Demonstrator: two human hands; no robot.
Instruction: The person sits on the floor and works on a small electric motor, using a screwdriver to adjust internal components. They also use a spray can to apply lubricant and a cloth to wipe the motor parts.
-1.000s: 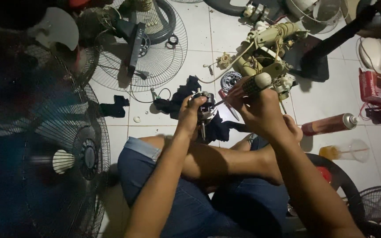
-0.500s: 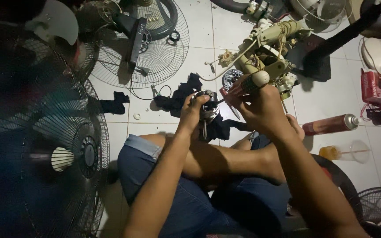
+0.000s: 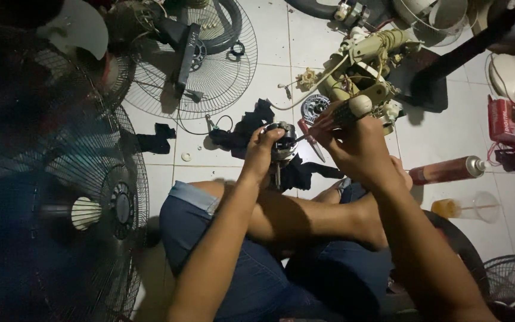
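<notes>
Head view: left hand grips the fan motor at frame centre; right hand, clamped on a screwdriver, angles its shaft down-left into the motor.

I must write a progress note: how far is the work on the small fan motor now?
Done: fan grilles and a cream housing lie apart on the floor. In hand: left hand holds the motor; right hand drives a screwdriver into it. Left: the parts remain unassembled.
</notes>
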